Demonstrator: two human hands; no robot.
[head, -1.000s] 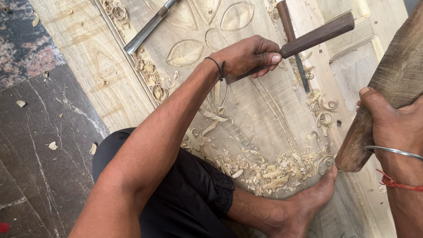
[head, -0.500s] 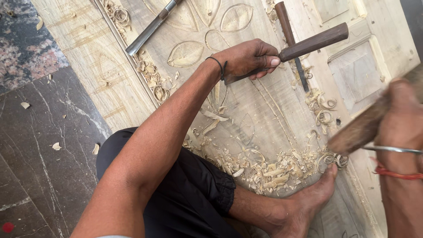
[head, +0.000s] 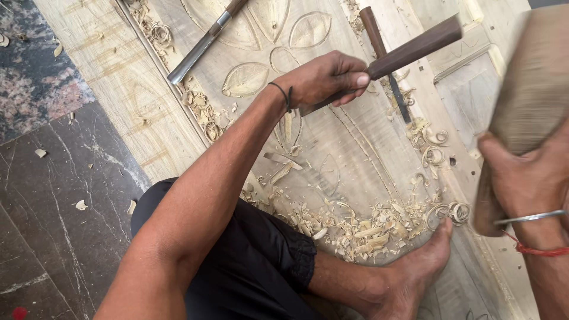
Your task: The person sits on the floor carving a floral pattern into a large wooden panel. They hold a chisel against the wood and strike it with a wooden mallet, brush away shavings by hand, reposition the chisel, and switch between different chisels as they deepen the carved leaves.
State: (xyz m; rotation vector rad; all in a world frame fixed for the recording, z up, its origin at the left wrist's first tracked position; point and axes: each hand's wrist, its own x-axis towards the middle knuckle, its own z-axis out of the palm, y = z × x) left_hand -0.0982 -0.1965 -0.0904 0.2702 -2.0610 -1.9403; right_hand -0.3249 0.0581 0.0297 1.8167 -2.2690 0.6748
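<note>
Left grip [head: 326,80] is wrapped tight around a chisel [head: 391,62] with a dark brown wooden handle, held at a slant with its blade hidden under the fingers and pressed to the carved panel [head: 355,148]; right grip [head: 524,178] is clenched around the handle of a blurred wooden mallet [head: 533,89] raised at the right edge. Three chisels show in all: the held one, a second [head: 385,62] lying on the panel behind it, and a third [head: 204,41] with a bright steel blade at upper left. Pale curled shavings [head: 361,228] lie heaped by one bare foot [head: 415,272], and three leaf shapes are cut into the pale wood.
</note>
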